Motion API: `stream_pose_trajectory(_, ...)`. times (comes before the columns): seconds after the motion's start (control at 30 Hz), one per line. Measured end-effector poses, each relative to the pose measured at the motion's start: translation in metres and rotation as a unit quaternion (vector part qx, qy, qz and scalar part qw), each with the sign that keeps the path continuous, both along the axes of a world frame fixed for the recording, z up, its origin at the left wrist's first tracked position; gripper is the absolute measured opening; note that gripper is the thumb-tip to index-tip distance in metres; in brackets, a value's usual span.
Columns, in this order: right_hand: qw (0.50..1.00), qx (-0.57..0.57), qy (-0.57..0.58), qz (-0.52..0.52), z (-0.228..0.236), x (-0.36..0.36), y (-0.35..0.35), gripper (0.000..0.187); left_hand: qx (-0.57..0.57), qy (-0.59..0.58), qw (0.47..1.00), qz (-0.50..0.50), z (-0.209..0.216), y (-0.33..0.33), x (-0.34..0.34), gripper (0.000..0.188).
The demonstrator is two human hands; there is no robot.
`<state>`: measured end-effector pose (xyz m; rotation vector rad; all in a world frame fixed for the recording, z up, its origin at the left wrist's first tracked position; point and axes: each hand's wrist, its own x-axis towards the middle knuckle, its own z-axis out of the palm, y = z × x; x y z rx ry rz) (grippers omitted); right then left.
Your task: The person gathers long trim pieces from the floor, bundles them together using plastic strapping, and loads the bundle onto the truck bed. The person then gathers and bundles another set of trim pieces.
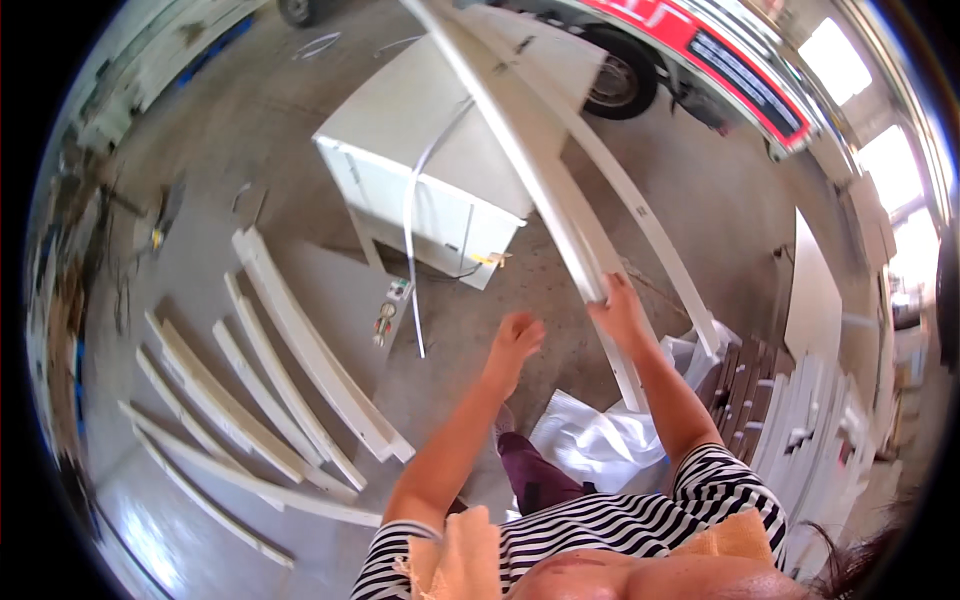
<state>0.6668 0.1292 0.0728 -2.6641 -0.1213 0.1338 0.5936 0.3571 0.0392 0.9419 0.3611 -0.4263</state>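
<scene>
My right hand is closed round the edge of a long white board, which slants from the top of the view down toward my feet. Left of it my left hand hangs in the air, fingers loosely curled, with nothing visible in them. A second long white strip leans just right of the board, its lower end near some plastic wrap. Behind the board stands a white cabinet, with a thin white strip hanging down over its front.
Several long white boards lie side by side at the left. Crumpled clear plastic lies by my feet. Stacked brown and white strips sit at the right. A truck wheel shows behind the cabinet; a small tool-like item lies left of centre.
</scene>
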Motion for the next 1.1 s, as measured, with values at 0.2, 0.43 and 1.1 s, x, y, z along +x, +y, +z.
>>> stream_pose_trajectory(0.2, 0.917, -0.297, -0.265, 0.007, 0.008, 0.025, -0.014, 0.054, 0.164, 0.208, 0.915, 0.306, -0.154, 0.126, -0.229, 0.023)
stream_pose_trajectory(0.43, 0.943, 0.129, 0.116, 0.284, -0.041, -0.147, 0.268, 0.021, 0.426, 0.534, 0.591, 0.429, -0.263, 0.256, -0.511, 0.072)
stream_pose_trajectory(1.1, 0.913, -0.09, 0.219, 0.332, -0.232, -0.404, 0.577, 0.068, 0.064, 0.188, 0.838, 0.508, -0.145, 0.29, -0.564, 0.035)
